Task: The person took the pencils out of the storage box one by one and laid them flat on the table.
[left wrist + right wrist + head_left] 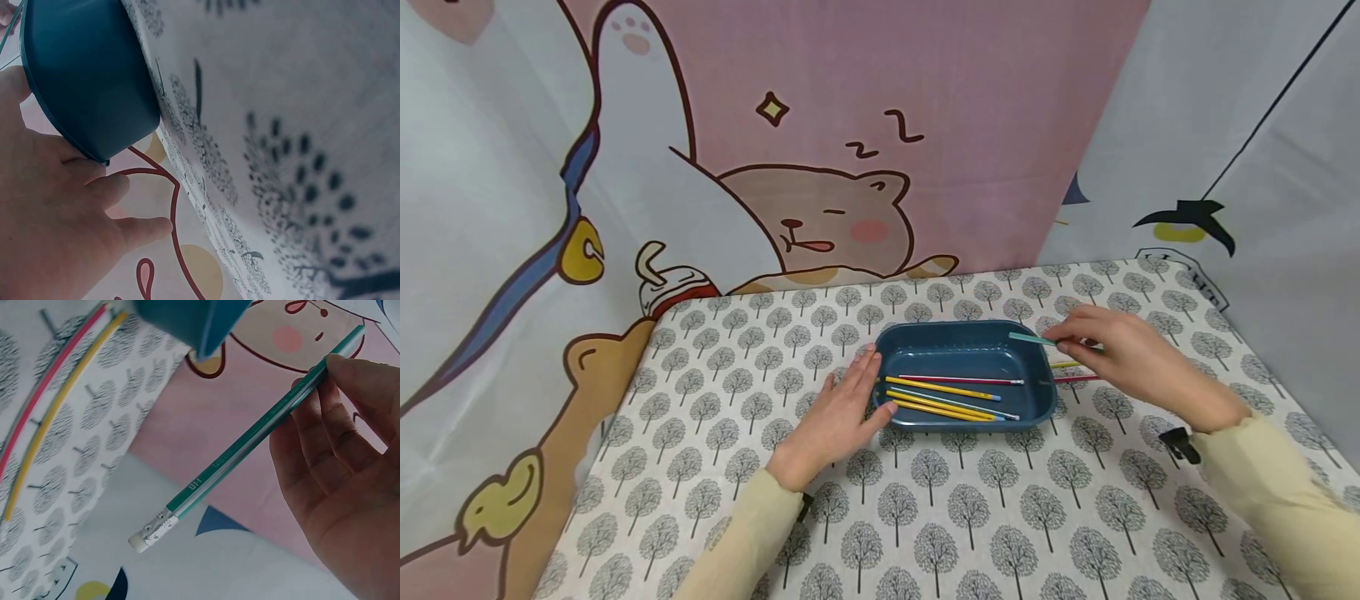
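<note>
My right hand (pixel 1123 350) pinches a green pencil (pixel 250 434) with silver stripes and a white eraser, between thumb and fingers. In the head view it holds the pencil over the right end of a dark blue plastic tray (pixel 951 340). My left hand (pixel 838 412) rests against the tray's left end, fingers along the side and thumb at the front rim. Inside the tray lie several pencils: a red one (pixel 958 380), yellow ones (pixel 943 387) and a pale-coloured one among them, roughly side by side.
Right of the tray, a yellow pencil (pixel 65 406) and a red pencil (pixel 47 394) lie on the tree-print tablecloth (pixel 932 517), partly hidden by the right hand in the head view. A cartoon-print curtain (pixel 1000 100) hangs behind the table.
</note>
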Motion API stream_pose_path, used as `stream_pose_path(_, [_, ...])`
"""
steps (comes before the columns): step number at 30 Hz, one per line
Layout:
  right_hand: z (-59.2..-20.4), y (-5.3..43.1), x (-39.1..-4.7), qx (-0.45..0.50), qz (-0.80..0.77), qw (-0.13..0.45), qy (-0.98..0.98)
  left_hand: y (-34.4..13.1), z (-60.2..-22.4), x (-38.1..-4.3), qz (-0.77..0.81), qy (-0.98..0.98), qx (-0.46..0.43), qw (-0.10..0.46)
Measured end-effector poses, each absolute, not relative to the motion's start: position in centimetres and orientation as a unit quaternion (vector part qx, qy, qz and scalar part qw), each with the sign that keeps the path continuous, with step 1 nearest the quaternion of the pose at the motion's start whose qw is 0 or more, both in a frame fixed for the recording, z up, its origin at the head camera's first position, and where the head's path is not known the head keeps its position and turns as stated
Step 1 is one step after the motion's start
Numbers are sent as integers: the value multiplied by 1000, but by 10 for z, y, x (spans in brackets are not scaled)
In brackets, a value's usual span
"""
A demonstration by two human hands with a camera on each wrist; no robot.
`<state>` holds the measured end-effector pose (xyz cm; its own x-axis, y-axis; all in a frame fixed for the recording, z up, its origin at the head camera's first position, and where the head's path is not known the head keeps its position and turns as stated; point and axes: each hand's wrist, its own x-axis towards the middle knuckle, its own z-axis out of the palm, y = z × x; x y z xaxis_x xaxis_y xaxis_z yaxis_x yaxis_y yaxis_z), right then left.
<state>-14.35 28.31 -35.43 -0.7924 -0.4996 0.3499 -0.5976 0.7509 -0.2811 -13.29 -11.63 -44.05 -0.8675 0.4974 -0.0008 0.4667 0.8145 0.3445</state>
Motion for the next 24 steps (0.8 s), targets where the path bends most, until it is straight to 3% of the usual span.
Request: stream_pose_path(24, [-389, 335, -132, 303, 183, 131, -926, -116, -439, -132, 162, 954, 248, 43])
